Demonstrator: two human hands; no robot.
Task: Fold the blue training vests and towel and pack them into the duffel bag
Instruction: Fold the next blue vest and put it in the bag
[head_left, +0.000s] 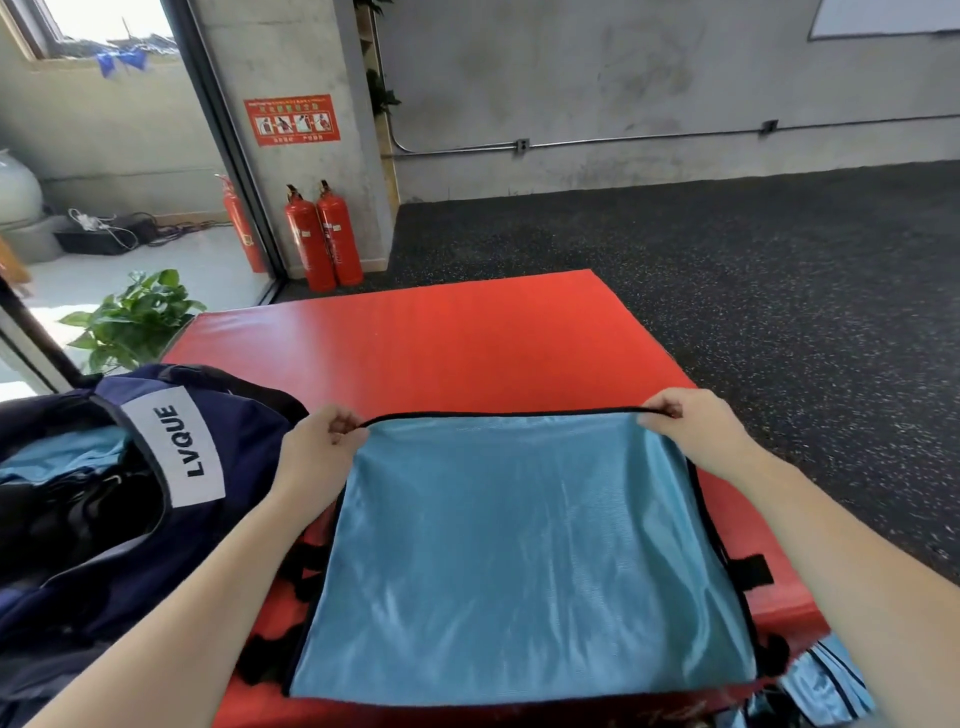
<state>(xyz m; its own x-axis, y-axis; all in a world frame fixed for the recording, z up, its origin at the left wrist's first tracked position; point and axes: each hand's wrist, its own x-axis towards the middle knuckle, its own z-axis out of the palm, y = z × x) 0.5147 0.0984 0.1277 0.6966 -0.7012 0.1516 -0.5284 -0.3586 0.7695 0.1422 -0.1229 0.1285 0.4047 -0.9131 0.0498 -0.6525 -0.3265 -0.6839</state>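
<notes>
Blue training vest (519, 561), flat on red mat (467, 343); left hand (322, 447), right hand (691, 431) each pinching far hem; fold step; next likely halving toward body.

Both forearms are bare to the hands (319, 447), with no sleeves showing.

Light blue training vest (519, 561) with black trim lies spread flat on red mat (467, 343). Left hand (317, 452) pinches far left corner of vest; right hand (696, 426) pinches far right corner. Open navy duffel bag (130, 493), white "LVQUE" label, sits just left, blue fabric inside. Two red fire extinguishers (324, 236) stand against far wall; green plant (135, 317) at left.
</notes>
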